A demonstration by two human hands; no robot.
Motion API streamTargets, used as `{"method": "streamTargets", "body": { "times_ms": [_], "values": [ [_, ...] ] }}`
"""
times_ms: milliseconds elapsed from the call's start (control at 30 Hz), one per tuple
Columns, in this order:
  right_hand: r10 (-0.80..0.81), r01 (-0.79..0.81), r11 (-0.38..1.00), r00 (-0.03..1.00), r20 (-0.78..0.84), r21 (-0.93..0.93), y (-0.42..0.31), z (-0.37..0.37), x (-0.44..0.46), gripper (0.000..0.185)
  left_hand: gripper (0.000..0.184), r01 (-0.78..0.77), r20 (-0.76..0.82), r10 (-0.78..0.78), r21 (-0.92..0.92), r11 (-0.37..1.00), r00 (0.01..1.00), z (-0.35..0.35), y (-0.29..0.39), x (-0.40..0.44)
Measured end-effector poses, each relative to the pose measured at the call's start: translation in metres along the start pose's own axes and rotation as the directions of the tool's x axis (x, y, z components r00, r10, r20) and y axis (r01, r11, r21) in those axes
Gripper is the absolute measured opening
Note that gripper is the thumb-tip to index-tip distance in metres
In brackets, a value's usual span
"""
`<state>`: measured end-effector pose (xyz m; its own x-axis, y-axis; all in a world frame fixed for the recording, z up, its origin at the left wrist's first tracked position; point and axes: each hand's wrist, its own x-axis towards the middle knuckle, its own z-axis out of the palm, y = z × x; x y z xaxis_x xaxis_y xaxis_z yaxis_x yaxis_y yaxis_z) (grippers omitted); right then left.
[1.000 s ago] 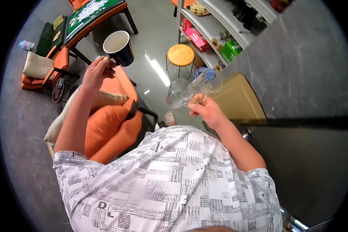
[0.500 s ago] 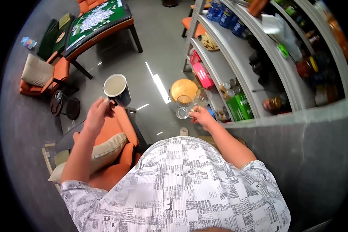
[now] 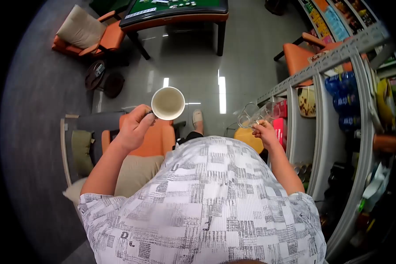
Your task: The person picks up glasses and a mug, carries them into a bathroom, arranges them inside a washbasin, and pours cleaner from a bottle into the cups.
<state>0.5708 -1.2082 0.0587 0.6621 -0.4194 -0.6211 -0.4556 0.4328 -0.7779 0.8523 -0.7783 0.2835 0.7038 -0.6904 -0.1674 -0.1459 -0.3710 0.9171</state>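
Observation:
On the left, my left hand is closed around the handle of a large mug, dark outside in the earlier frame and pale inside. The mug is upright, and its wide mouth faces up at me; I see no contents that I can make out. My right hand pinches clear drinking glasses together, fanned out beyond the fingertips beside the shelving. How many glasses there are is hard to tell because they overlap. My fingers hide their lower parts.
A green-topped table with scattered tiles stands ahead. An orange armchair and small dark side table are at upper left. Below the glasses is a yellow stool. Metal shelving with goods lines the right; an orange seat is close at left.
The view has turned left, so the table and shelving sit farther right. The mug has come in closer and shows more of its inside. Both hands keep their hold, and a foot now shows ahead.

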Motion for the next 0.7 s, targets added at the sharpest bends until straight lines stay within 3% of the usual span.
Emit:
{"method": "streamTargets", "body": {
  "times_ms": [67, 133, 200, 333, 567, 700],
  "values": [
    [-0.028, 0.028, 0.999, 1.000, 0.001, 0.019, -0.039, 0.005, 0.036, 0.015, 0.016, -0.023, 0.009, 0.023, 0.080, 0.996, 1.000, -0.013, 0.011, 0.061],
    [-0.011, 0.011, 1.000, 0.999, -0.032, 0.011, -0.083, 0.014, 0.070, 0.015, 0.017, -0.035, 0.000, 0.035, 0.018, 0.999, 0.999, -0.025, 0.000, 0.122],
    [-0.002, 0.004, 0.990, 1.000, -0.015, 0.140, -0.117, 0.015, 0.104, 0.014, 0.020, -0.020, 0.092, 0.016, 0.050, 0.999, 0.996, -0.037, -0.001, 0.183],
    [-0.033, 0.043, 0.992, 0.996, -0.088, 0.119, -0.200, 0.019, 0.160, 0.013, 0.024, 0.031, 0.146, -0.027, -0.020, 0.999, 0.989, -0.030, -0.001, 0.306],
    [-0.115, 0.140, 0.972, 0.984, -0.134, 0.190, -0.322, -0.034, 0.312, 0.013, 0.026, 0.046, 0.245, -0.014, -0.125, 0.991, 0.969, 0.016, 0.043, 0.530],
    [-0.129, 0.146, 0.984, 0.979, -0.160, 0.098, -0.397, -0.092, 0.431, 0.013, 0.025, 0.067, 0.261, -0.010, -0.210, 0.975, 0.965, 0.046, 0.057, 0.664]
  ]
}}
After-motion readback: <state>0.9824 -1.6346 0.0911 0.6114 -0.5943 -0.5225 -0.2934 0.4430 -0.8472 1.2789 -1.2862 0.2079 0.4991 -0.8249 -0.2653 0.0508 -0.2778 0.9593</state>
